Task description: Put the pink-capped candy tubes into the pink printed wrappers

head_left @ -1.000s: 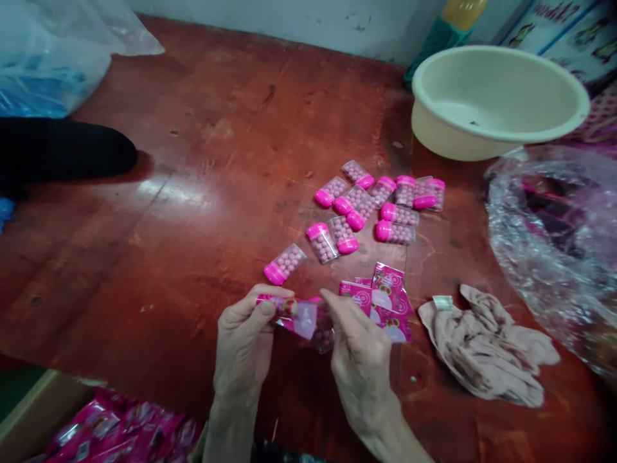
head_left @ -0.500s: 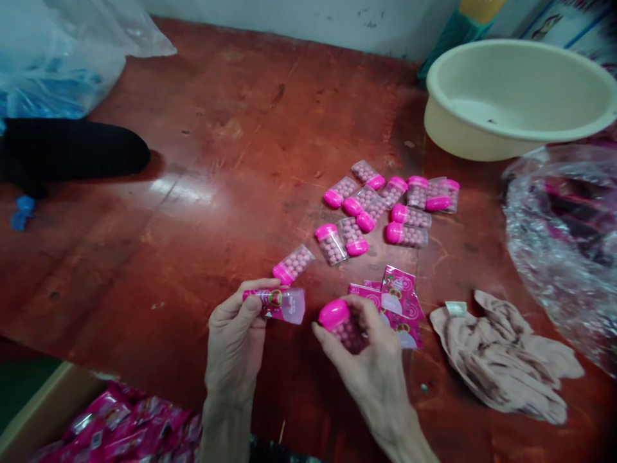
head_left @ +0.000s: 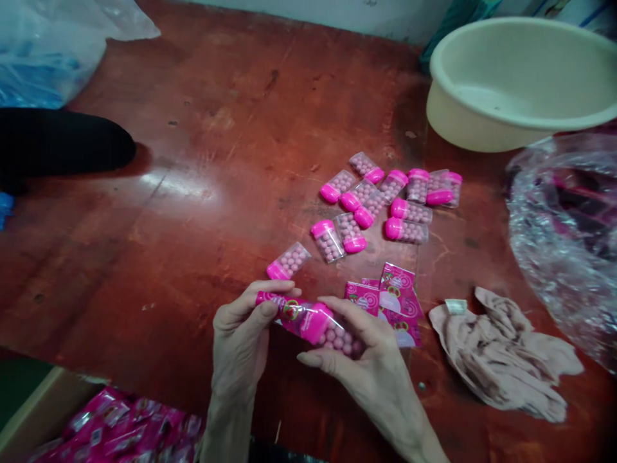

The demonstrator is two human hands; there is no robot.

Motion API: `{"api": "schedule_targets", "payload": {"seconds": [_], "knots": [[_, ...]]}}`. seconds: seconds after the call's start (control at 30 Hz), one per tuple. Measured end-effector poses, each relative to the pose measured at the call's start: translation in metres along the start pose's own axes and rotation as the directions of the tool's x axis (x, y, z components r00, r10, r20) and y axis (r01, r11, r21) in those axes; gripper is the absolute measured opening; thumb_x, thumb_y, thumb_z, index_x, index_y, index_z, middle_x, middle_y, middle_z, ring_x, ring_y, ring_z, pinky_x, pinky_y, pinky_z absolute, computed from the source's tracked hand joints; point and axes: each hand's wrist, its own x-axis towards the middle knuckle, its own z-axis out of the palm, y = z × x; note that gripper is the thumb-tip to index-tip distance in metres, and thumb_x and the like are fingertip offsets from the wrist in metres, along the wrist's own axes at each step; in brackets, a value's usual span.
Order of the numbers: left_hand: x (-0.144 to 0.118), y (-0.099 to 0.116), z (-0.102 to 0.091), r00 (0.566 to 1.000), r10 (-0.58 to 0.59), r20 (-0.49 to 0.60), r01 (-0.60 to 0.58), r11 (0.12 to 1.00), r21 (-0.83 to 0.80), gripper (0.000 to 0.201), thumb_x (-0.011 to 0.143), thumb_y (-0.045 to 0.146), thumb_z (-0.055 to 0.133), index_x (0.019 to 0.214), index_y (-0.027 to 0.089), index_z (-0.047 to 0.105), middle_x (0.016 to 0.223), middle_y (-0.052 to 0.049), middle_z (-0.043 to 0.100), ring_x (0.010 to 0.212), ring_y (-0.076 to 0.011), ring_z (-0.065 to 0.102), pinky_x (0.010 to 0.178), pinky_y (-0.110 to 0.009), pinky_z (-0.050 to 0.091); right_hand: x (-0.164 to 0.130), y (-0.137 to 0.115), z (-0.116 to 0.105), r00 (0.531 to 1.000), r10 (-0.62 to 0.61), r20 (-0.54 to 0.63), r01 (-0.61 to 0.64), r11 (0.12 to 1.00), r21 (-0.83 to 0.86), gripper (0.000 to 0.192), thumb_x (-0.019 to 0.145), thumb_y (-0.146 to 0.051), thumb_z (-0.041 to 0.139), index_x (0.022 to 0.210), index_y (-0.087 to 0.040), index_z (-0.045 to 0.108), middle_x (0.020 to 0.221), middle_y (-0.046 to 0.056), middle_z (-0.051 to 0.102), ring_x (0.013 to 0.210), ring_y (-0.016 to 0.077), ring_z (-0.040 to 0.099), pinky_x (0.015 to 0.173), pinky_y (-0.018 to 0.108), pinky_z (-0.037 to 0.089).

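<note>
Between thumb and fingers, my left hand (head_left: 243, 337) pinches a printed pink plastic sleeve (head_left: 289, 312). My right hand (head_left: 369, 366) grips a clear candy container (head_left: 337, 337) filled with pink balls. Its pink cap points left and sits inside the sleeve's open end. Just beyond my left hand lies a single filled candy container (head_left: 290, 260). Several more candy containers (head_left: 371, 199) with pink caps lie in a loose group farther back. Flat printed sleeves (head_left: 398, 299) are piled beside my right hand.
A crumpled beige cloth (head_left: 506, 360) lies at right, near clear plastic wrapping (head_left: 544, 238). A cream basin (head_left: 501, 132) stands at the back right. A box of pink packets (head_left: 125, 424) is at lower left. A black object (head_left: 67, 141) and a plastic bag (head_left: 62, 51) are at left.
My right hand has brought the candy container left to the sleeve, and its cap has entered the sleeve's open end. The view has shifted slightly.
</note>
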Motion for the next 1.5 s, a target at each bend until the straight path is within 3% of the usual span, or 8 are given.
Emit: {"api": "schedule_targets", "payload": {"seconds": [0.17,0.4,0.5,0.67,0.8,1.07,1.33,1.5], "knots": [[-0.001,0.001,0.002,0.996,-0.018,0.092,0.018,1.0,0.008,0.009,0.073,0.02,0.066,0.075,0.015,0.073,0.092,-0.009,0.069,0.076,-0.0202,0.067,0.07,-0.028,0.054,0.001,0.003,-0.002,0.979,0.073,0.189,-0.102,0.984,0.144,0.038,0.07,-0.03,0.073,0.106,-0.028,0.06,0.092,-0.004,0.066,0.072,0.0134,0.061,0.061,0.022,0.048],[-0.002,-0.006,0.012,0.999,-0.045,-0.003,0.044,0.985,-0.165,0.043,0.063,0.015,0.074,0.104,0.021,0.061,0.12,-0.01,0.06,0.089,-0.0232,0.066,0.075,-0.034,0.054,0.002,0.009,0.004,0.998,-0.021,0.057,0.016,0.996,0.091,0.025,0.076,-0.027,0.068,0.099,-0.024,0.06,0.081,-0.004,0.064,0.067,0.0121,0.057,0.06,0.022,0.045],[-0.006,-0.006,0.016,0.993,-0.119,-0.013,0.114,0.974,-0.197,0.044,0.062,0.017,0.075,0.104,0.019,0.062,0.111,-0.01,0.066,0.089,-0.0239,0.066,0.076,-0.035,0.053,0.002,0.008,0.005,0.996,-0.091,-0.013,0.092,0.995,0.047,0.024,0.075,-0.023,0.069,0.098,-0.023,0.06,0.083,-0.003,0.065,0.071,0.0137,0.059,0.063,0.023,0.046],[-0.012,-0.001,0.024,0.957,-0.291,0.003,0.287,0.942,-0.172,0.018,0.058,0.015,0.077,0.075,0.015,0.07,0.074,-0.005,0.072,0.07,-0.0195,0.067,0.07,-0.031,0.053,0.001,0.01,0.006,0.97,-0.228,-0.086,0.227,0.974,-0.028,0.032,0.073,-0.021,0.071,0.101,-0.027,0.057,0.09,-0.002,0.066,0.08,0.0152,0.062,0.07,0.024,0.049],[-0.01,0.001,0.031,0.922,-0.386,-0.02,0.374,0.904,-0.205,0.015,0.052,0.018,0.08,0.064,0.015,0.07,0.055,-0.001,0.067,0.052,-0.0133,0.061,0.057,-0.024,0.051,-0.003,0.022,0.01,0.991,-0.113,-0.073,0.109,0.992,-0.058,0.051,0.07,-0.028,0.073,0.114,-0.025,0.049,0.097,0.003,0.065,0.086,0.0199,0.063,0.074,0.032,0.051],[-0.009,-0.006,0.035,0.887,-0.46,0.039,0.456,0.861,-0.226,0.02,0.046,0.018,0.082,0.063,0.015,0.071,0.057,-0.001,0.069,0.05,-0.0125,0.06,0.054,-0.023,0.049,-0.009,0.026,0.002,0.998,0.034,0.044,-0.028,0.989,-0.147,0.07,0.074,-0.042,0.065,0.134,-0.029,0.032,0.112,0.007,0.061,0.096,0.0249,0.063,0.071,0.036,0.055],[-0.004,-0.01,0.036,0.881,-0.455,0.133,0.472,0.864,-0.172,0.015,0.053,0.021,0.079,0.062,0.013,0.07,0.056,-0.003,0.068,0.051,-0.0145,0.061,0.057,-0.027,0.051,-0.012,0.03,0.008,0.999,-0.023,-0.037,0.01,0.947,-0.321,0.077,0.081,-0.042,0.056,0.143,-0.019,0.017,0.078,0.007,0.069,0.054,0.0233,0.066,0.044,0.032,0.052],[-0.011,-0.016,0.034,0.891,-0.453,-0.009,0.439,0.868,-0.231,0.021,0.048,0.022,0.082,0.063,0.017,0.068,0.06,0.0,0.07,0.054,-0.0136,0.062,0.058,-0.026,0.051,-0.013,0.024,0.002,1.0,-0.005,0.025,0.01,0.977,-0.214,0.071,0.082,-0.036,0.057,0.142,-0.025,0.02,0.109,0.011,0.065,0.086,0.026,0.067,0.062,0.036,0.057]]}}
